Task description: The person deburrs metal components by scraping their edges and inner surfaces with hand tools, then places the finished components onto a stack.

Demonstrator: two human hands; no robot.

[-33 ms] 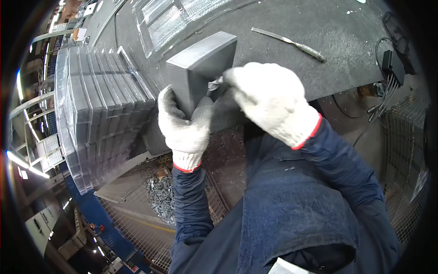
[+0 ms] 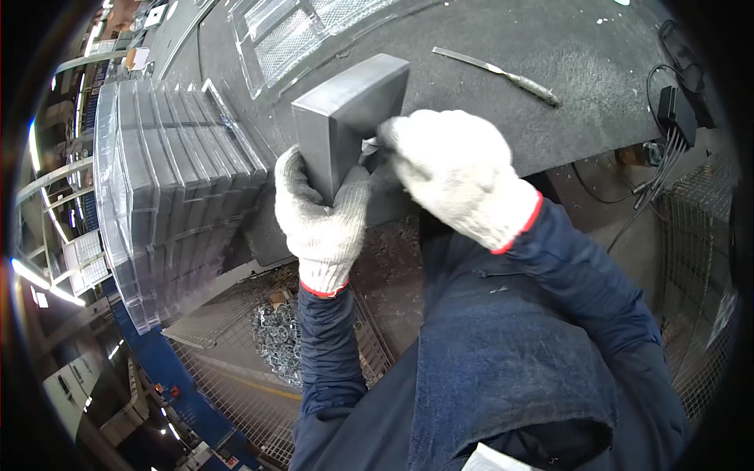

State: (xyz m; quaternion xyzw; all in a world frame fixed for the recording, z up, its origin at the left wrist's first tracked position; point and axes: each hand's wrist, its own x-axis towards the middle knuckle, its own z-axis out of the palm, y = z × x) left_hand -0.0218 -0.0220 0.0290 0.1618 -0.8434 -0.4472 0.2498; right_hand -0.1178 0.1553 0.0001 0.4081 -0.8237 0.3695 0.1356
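My left hand (image 2: 322, 216), in a white knitted glove with a red cuff edge, grips a dark grey rectangular box-shaped piece (image 2: 314, 145) from below. The piece is held tilted above the near edge of the bench, its narrow side up. My right hand (image 2: 455, 173), gloved alike, is closed close to the piece's right face. A small shiny bit (image 2: 368, 147) shows at its fingertips, touching or almost touching the piece; whether my fingers hold it, and what it is, I cannot make out. Beyond my right hand a flat metal file (image 2: 503, 74) with a wrapped handle lies on the bench.
Several grey box pieces in clear plastic (image 2: 181, 173) stand stacked at the left. Clear plastic trays (image 2: 290, 39) lie at the bench's (image 2: 463, 27) far side. A black box with cables (image 2: 677, 116) hangs at the right edge. Below left, a wire basket (image 2: 236, 392) sits near small metal parts (image 2: 276, 337).
The grey piece and my left hand have shifted slightly right. My right hand has moved a little left and down, with its fingers still by the piece.
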